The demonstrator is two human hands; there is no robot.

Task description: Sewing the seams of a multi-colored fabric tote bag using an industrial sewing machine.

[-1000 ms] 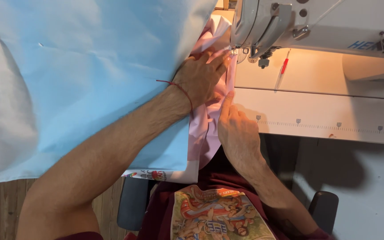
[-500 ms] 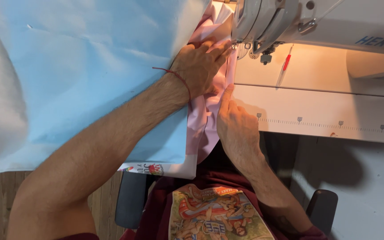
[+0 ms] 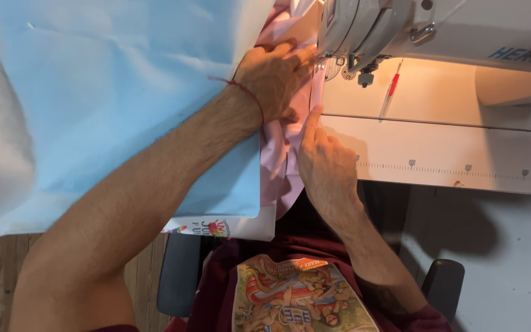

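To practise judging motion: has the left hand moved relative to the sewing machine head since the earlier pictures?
Yes. The left hand has slid slightly forward along the pink fabric toward the sewing machine head.

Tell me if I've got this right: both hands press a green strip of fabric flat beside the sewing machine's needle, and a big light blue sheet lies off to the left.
Not quite: the fabric is pale pink, not green, as the head view shows. The rest holds: the left hand and right hand press it flat beside the needle of the sewing machine, with the big light blue sheet to the left.
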